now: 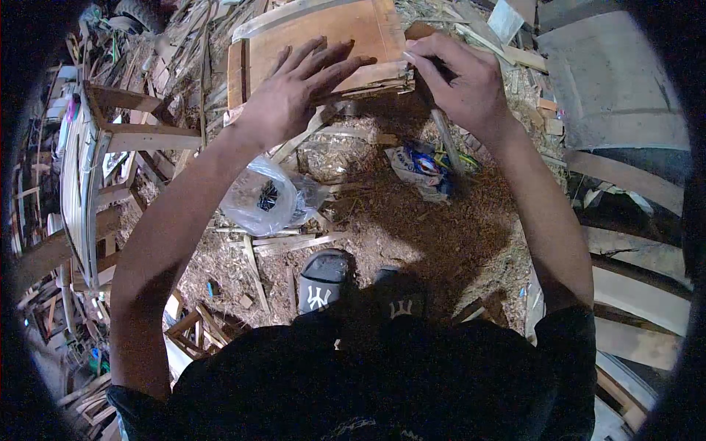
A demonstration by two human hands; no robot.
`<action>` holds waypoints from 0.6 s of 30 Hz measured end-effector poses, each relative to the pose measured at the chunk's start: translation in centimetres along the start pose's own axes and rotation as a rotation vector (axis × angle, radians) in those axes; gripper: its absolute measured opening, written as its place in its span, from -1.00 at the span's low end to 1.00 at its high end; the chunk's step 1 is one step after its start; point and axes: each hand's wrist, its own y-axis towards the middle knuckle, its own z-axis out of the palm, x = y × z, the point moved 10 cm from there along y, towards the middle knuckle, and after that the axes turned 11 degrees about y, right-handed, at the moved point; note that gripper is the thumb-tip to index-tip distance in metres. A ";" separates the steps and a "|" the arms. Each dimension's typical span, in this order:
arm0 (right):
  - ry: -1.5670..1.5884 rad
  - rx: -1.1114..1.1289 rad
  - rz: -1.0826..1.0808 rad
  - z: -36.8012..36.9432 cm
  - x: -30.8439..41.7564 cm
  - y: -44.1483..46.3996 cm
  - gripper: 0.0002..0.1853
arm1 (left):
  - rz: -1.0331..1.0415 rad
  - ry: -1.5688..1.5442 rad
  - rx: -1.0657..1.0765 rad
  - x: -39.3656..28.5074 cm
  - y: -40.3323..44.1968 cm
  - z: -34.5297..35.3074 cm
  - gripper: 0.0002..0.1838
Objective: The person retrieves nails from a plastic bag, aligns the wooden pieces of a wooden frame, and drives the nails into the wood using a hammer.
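Observation:
A wooden panel (360, 33) with a raised frame along its edges stands at the top of the view, its near right edge rough and splintered. My left hand (290, 95) lies over the panel's face with the fingers spread. At the panel's right edge, my right hand (467, 84) has thumb and fingers pinched together. What sits in that pinch, if anything, is too small to make out.
A clear plastic bag (257, 198) with something dark inside lies on the sawdust floor, near a crumpled printed packet (423, 169). Slatted wooden frames (143, 137) stand left; a large grey sheet (618, 84) and curved boards line the right. Wood scraps surround my sandals (323, 283).

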 end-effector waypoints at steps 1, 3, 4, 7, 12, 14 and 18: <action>0.019 0.003 0.002 0.0 0.1 0.0 -0.88 | 0.012 0.014 -0.012 -0.2 0.0 -0.4 -0.19; 0.023 0.003 0.003 0.0 0.2 0.2 -0.89 | 0.010 0.038 -0.002 -0.2 0.0 -0.4 -0.19; 0.024 0.005 0.008 -0.1 0.2 0.2 -0.90 | 0.008 0.058 0.009 -0.2 0.1 -0.3 -0.19; 0.011 0.011 -0.004 -0.1 0.1 0.2 -0.91 | 0.025 0.005 -0.039 -0.3 0.2 -0.9 -0.19; -0.020 0.026 -0.005 0.0 0.7 0.1 -0.89 | 0.044 -0.028 -0.048 -0.4 0.1 -1.5 -0.17; -0.049 0.036 0.001 0.0 1.0 0.2 -0.89 | 0.033 -0.042 -0.046 -0.5 0.1 -1.8 -0.15; -0.002 0.015 0.008 0.0 1.3 0.2 -0.87 | 0.020 -0.240 -0.155 -0.6 0.9 -3.7 -0.32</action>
